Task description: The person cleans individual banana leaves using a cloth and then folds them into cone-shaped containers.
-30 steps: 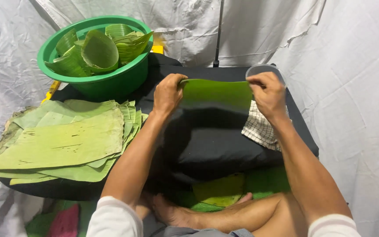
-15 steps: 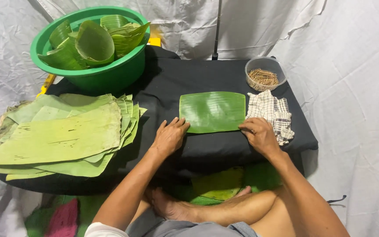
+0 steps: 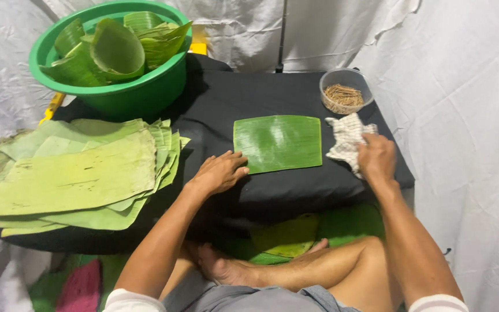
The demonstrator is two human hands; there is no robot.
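Nearest the camera are the person's bare legs, crossed on the floor under the edge of a low table draped in black. A green leaf scrap lies on the floor by the feet.

The left hand rests palm down on the black cloth, fingers loosely spread and holding nothing; its fingertips lie just at the lower left corner of a cut leaf. That leaf is a dark green rectangle lying flat in the middle of the table, between the two hands.

The right hand is curled over a checked rag at the table's right edge, its fingers closed onto the near end of the crumpled fabric. The rag sits just right of the leaf, barely apart from it.

To the left, a stack of large pale green leaf sheets covers that end of the table, overhanging its edge.

Farther back on the right, a clear bowl holds thin brown sticks, just behind the rag. At the far left stands a green basin filled with curled leaf pieces. White sheeting hangs all around.
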